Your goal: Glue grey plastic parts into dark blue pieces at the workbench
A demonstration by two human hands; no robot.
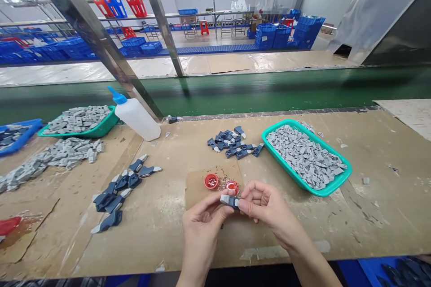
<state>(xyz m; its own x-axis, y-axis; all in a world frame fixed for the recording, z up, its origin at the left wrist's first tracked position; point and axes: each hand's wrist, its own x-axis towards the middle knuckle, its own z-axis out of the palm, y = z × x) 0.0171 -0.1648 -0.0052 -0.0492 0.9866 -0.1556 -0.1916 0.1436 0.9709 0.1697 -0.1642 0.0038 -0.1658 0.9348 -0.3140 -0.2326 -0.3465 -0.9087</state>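
Note:
My left hand [202, 224] and my right hand [266, 208] meet near the table's front edge and pinch one small part [230, 200] between them, dark blue with a grey end. Just beyond it, two small red caps [212, 181] with red liquid sit on a piece of cardboard [198, 188]. A loose heap of dark blue parts [232, 142] lies further back. To its right a teal tray [340, 180] holds many grey pieces. A row of joined blue-and-grey parts [117, 190] lies to the left of my hands.
A white squeeze bottle with a blue nozzle [136, 118] lies on its side at the back left, beside another teal tray of grey pieces [81, 122]. More grey pieces [54, 154] are spread at the left. A green conveyor belt [256, 89] runs behind the table.

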